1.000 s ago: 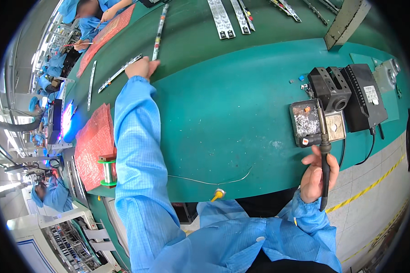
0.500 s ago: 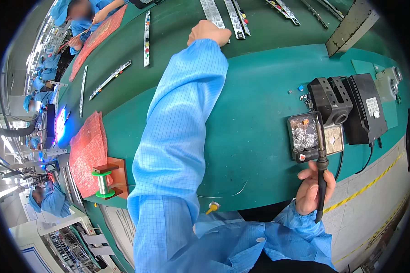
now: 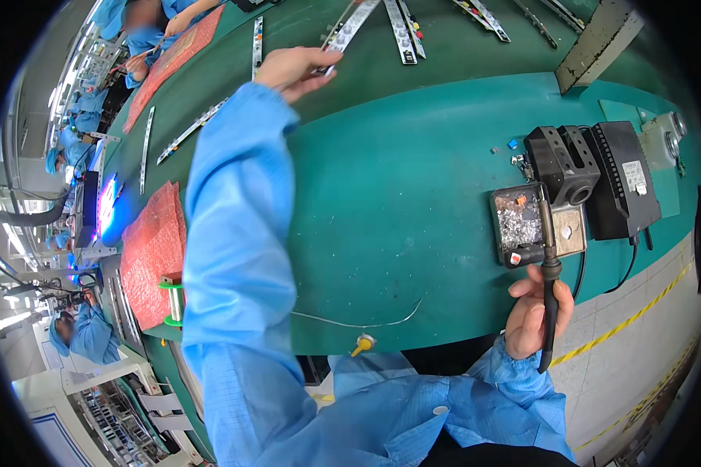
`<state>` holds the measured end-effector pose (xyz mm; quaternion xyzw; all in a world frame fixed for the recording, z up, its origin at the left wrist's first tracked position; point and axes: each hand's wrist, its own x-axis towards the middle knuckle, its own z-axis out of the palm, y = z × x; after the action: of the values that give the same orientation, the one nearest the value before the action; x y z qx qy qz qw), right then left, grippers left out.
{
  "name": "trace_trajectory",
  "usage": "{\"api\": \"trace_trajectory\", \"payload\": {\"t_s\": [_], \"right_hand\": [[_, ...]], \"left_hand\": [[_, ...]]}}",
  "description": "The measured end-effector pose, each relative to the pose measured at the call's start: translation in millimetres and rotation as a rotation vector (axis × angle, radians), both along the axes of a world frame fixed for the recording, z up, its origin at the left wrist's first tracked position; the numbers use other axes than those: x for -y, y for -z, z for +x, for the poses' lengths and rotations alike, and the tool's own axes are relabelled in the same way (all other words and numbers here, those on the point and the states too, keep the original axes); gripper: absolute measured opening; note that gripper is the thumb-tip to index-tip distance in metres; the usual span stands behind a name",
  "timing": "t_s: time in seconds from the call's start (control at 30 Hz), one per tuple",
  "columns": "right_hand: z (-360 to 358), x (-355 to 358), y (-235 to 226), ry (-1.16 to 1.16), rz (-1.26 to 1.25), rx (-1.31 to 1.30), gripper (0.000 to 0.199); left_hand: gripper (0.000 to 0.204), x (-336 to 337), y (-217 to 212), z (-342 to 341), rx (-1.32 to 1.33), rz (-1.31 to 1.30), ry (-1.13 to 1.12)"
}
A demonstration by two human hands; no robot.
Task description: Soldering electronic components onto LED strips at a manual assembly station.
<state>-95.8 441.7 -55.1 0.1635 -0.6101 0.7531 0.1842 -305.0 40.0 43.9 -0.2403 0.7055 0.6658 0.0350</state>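
Head view: gripping strip [image 3: 354,25] end in left fingers [image 3: 322,57], soldering iron handle [image 3: 549,331] in right fingers [image 3: 526,289], prob dodging heat.

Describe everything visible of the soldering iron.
The soldering iron is long and slim: black handle, thicker dark collar, dull, metal-looking shaft. The right grip holds the handle, with the shaft pointing toward the picture's top, seen across the right side of the black tray. Whether the shaft touches the tray, or is hot, cannot be told.
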Motion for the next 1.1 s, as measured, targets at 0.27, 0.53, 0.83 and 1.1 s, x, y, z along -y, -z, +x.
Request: {"api": "trace_trajectory", "payload": {"t_s": [0.27, 0.53, 0.83, 1.1], "right_hand": [[4.1, 4.8, -2.8, 0.071, 0.017, 0.011, 0.047], [3.2, 2.3, -1.5, 0.076, 0.076, -0.020, 0.047], [1.1, 0.9, -1.7, 0.102, 0.072, 0.001, 0.048], [-2.6, -1.3, -0.4, 0.086, 0.076, -0.026, 0.052]], "left_hand": [[0.044, 23.8, -55.4, 202.6, 0.077, -0.135, 0.403], [0.032, 34.7, -5.5, 276.7, 0.316, -0.017, 0.474], [0.021, 51.6, 26.1, 286.1, 0.280, 0.052, 0.419], [0.026, 52.2, 30.3, 295.2, 0.193, -0.016, 0.379]]}}
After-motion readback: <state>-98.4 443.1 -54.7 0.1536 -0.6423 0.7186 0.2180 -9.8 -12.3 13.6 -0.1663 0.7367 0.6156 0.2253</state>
